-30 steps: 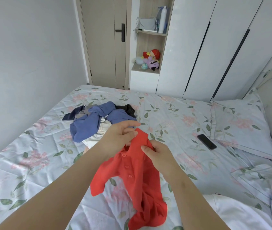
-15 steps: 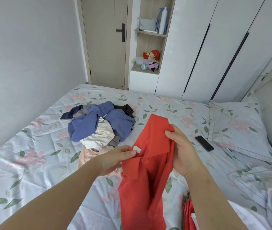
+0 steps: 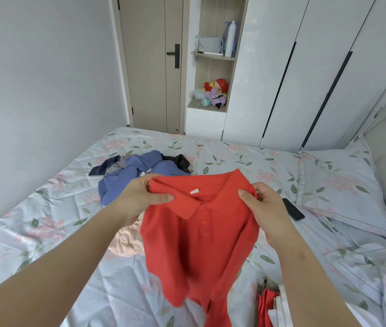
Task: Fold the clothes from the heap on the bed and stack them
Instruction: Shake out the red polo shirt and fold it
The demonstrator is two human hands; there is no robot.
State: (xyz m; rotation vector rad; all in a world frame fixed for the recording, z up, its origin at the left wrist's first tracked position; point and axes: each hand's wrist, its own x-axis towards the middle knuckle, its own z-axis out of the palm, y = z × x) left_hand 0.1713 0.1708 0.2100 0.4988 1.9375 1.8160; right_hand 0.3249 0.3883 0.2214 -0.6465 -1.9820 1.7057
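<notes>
A red polo shirt [image 3: 194,246] hangs in the air above the bed, collar up, buttons facing me. My left hand [image 3: 140,197] pinches its left shoulder by the collar. My right hand [image 3: 263,208] grips the right shoulder. Behind the shirt lies the heap of clothes [image 3: 126,178], with blue, dark and grey pieces on top and a peach garment [image 3: 126,241] at its near edge. A stack of folded clothes [image 3: 272,305], red and white, sits at the lower right on the bed.
The bed [image 3: 45,232] has a floral sheet. A black phone [image 3: 292,208] lies beside the pillow [image 3: 338,185] on the right. A wall runs along the left; a door, shelves and wardrobe stand beyond the bed's far edge.
The shirt was bunched low between my hands; it went up and my hands moved apart to its shoulders, so it now hangs spread with the collar open.
</notes>
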